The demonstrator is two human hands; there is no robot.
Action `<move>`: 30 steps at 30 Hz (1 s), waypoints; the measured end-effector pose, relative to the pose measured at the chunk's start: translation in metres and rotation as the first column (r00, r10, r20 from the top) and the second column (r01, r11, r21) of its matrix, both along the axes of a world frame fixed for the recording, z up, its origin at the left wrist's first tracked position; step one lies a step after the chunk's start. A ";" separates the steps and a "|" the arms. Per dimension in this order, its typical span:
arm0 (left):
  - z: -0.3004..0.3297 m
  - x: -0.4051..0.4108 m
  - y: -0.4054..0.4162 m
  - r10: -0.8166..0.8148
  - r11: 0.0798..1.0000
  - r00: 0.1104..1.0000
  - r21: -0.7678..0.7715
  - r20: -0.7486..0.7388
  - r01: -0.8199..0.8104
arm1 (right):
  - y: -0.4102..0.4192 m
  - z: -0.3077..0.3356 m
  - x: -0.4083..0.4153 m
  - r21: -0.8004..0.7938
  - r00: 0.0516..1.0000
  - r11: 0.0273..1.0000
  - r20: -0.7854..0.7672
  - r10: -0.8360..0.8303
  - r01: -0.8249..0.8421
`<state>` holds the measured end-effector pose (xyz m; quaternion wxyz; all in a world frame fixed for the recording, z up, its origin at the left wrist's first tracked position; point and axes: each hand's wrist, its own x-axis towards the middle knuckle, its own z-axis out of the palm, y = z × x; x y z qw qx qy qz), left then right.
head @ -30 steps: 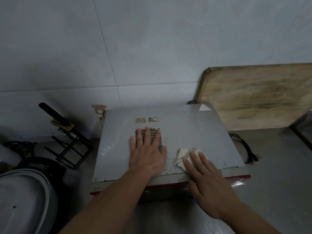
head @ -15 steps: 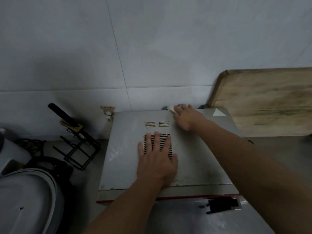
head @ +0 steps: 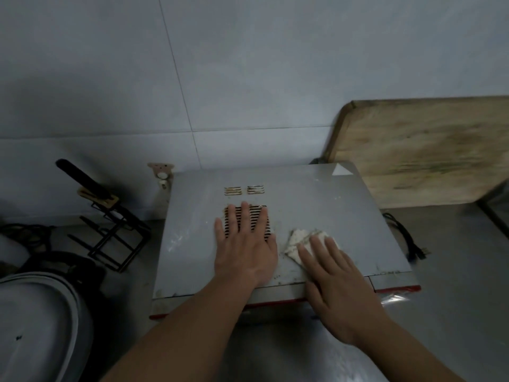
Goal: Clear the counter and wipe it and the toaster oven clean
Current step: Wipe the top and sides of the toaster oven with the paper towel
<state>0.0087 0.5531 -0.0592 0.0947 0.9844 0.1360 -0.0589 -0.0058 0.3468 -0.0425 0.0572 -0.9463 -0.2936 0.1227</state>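
item: toaster oven point(head: 303, 194), grey top, on the counter point(head: 454, 299) against the tiled wall. i see my left hand point(head: 246, 253) flat on its vent slots, fingers straight, grasping nothing. my right hand point(head: 338, 288) presses a white cloth point(head: 298, 239) on the top's front right part, fingers straight. wooden board point(head: 421, 153) leans behind; black rack point(head: 115, 232) stands left.

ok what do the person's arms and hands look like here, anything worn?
Both are bare. The left hand and right hand show no gloves, rings or watch, and both forearms are uncovered as far as the frame's bottom edge, with no sleeve or cuff in sight. No markings, bandages or straps are visible. The light is dim, so fine detail such as nails cannot be told.
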 end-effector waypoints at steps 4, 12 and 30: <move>0.000 0.000 0.000 -0.002 1.000 1.000 -0.001 0.001 0.002 | 0.018 0.009 0.024 0.012 1.000 1.000 0.020 -0.002 0.002; 0.000 -0.001 0.003 0.001 0.999 0.999 -0.038 0.041 0.001 | 0.097 0.007 0.188 -0.027 0.999 0.999 0.033 -0.037 0.038; 0.002 -0.002 0.001 -0.004 1.000 1.000 -0.020 0.010 0.004 | -0.025 -0.007 -0.006 0.014 0.997 0.999 0.059 -0.045 0.045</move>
